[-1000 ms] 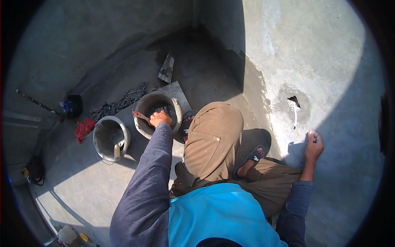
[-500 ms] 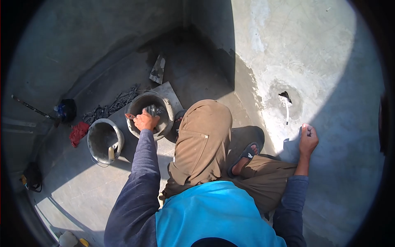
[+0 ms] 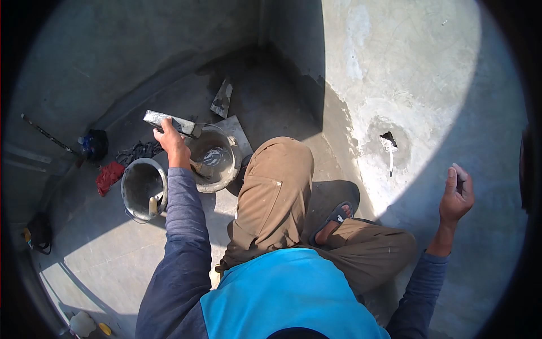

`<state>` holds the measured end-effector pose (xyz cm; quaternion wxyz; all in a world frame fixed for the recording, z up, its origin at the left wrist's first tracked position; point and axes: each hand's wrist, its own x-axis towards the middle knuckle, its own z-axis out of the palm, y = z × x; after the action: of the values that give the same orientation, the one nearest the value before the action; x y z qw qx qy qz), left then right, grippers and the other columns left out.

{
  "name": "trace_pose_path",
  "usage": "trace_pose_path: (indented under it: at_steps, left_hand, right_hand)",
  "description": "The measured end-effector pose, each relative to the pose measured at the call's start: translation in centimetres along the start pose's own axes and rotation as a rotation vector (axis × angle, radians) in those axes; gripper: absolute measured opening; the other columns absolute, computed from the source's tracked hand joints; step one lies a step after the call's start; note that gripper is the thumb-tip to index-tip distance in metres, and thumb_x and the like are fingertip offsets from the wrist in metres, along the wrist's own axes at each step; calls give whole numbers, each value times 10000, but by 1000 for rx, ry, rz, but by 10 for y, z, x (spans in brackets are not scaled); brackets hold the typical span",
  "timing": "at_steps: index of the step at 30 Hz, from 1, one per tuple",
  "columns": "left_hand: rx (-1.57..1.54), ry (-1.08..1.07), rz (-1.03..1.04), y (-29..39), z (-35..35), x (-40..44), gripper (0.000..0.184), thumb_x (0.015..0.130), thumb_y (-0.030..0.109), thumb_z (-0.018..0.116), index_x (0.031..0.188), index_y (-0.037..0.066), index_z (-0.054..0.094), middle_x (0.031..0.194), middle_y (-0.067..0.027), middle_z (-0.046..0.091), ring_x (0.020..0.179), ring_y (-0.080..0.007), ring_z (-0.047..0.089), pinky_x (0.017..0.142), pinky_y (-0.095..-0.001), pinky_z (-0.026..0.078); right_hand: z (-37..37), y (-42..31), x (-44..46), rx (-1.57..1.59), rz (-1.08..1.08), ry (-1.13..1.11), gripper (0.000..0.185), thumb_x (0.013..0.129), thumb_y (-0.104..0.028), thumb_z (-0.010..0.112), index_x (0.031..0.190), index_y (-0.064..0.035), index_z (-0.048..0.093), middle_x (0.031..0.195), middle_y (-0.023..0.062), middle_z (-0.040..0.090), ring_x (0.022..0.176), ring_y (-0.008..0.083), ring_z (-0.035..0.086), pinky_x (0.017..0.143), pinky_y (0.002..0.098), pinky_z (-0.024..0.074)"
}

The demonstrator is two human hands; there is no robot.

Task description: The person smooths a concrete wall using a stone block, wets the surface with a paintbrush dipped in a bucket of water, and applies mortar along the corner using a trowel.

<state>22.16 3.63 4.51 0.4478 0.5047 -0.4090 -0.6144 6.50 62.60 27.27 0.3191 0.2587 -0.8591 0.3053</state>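
Note:
My left hand (image 3: 171, 144) grips a flat, rectangular plastering trowel (image 3: 183, 125) with a pale, wet-looking surface. It is raised just above the left rim of a mortar-stained bucket (image 3: 231, 175), which has shiny liquid at the bottom and a brush-like tool (image 3: 197, 168) leaning inside. My right hand (image 3: 456, 195) is in the air beside the grey plastered wall (image 3: 418, 73). Its fingers are loosely curled, whitish at the tips, with the thumb apart and nothing visible between them. Nearest to it on the wall is a hole with a white strip (image 3: 390, 158) hanging out.
A second bucket (image 3: 129, 195) holds a tool with a light handle (image 3: 153, 205). Nearby lie a red cloth (image 3: 109, 177), a dark crumpled cloth (image 3: 137, 152), a black bag (image 3: 96, 147) and a flat board (image 3: 222, 99). My bent knee (image 3: 282, 164) is close to the first bucket.
My left hand has come up out of the bucket to the left, bringing the trowel with it. My right hand has moved right and its fingers have loosened.

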Motion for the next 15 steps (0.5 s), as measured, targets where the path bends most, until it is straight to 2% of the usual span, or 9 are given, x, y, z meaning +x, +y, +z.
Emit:
trace_pose_path:
  at_steps: [1,3,4,6,7,8,10,13,15]
  left_hand:
    - [-104,-91,-13,27,17,-1,800,788,310,637,1436,1,286,1200,-128,541,991,-245,613,781,-372,503]
    - [-200,-195,91,82,61,-17,727,791,301,634,1384,21,321,1136,-106,535,963,-201,604,720,-358,505]
    - [-246,-218,128,105,87,-19,797,782,303,645,1425,23,265,1178,-115,528,977,-223,605,762,-379,508]
    - [-302,-257,142,152,137,-42,928,765,289,665,1490,25,149,1260,-141,499,1097,-247,557,888,-406,474]
    - [-348,-273,150,163,164,-46,947,768,278,662,1507,33,124,1289,-153,485,1141,-261,528,951,-398,445]
    - [-331,-244,181,166,191,-47,805,753,286,672,1415,38,287,1166,-111,539,985,-223,576,798,-398,475]
    - [-390,-273,162,156,231,-68,903,773,257,655,1499,32,169,1267,-166,482,1083,-254,546,908,-386,454]
    - [-443,-304,-26,94,272,-96,769,799,247,612,1465,57,277,1237,-128,526,1101,-246,529,939,-379,435]
    - [-423,-278,-120,23,291,-112,756,797,258,602,1470,65,317,1327,-139,498,1180,-260,514,984,-382,419]
  right_hand:
    - [-9,-14,25,-22,-134,1,118,908,-39,679,1007,27,685,858,28,646,757,69,566,678,207,469]
    - [-24,-44,79,-87,-364,-23,118,913,-48,678,1010,17,690,859,17,644,755,67,560,661,202,453]
    - [-31,-57,106,-125,-457,-47,114,914,-52,677,1008,10,694,859,12,645,749,65,554,648,198,440]
    - [-48,-66,165,-300,-549,-171,164,958,-72,623,1082,22,674,985,36,661,869,91,601,778,251,489]
    - [-44,-78,191,-349,-611,-136,186,949,-118,642,1075,13,680,956,42,678,841,102,625,746,257,501]
    - [-36,-92,216,-396,-672,-102,213,940,-164,660,1068,4,686,926,49,695,813,113,649,715,264,513]
    - [-20,-119,277,-297,-1162,-194,159,857,-227,757,800,-80,744,690,39,706,531,113,609,470,217,475]
    - [2,-116,324,-462,-1124,-184,136,846,-205,761,802,-79,739,679,45,696,537,106,608,473,223,471]
    - [14,-64,345,-480,-1099,-281,157,848,-230,759,810,-79,736,679,34,692,546,108,611,463,239,465]
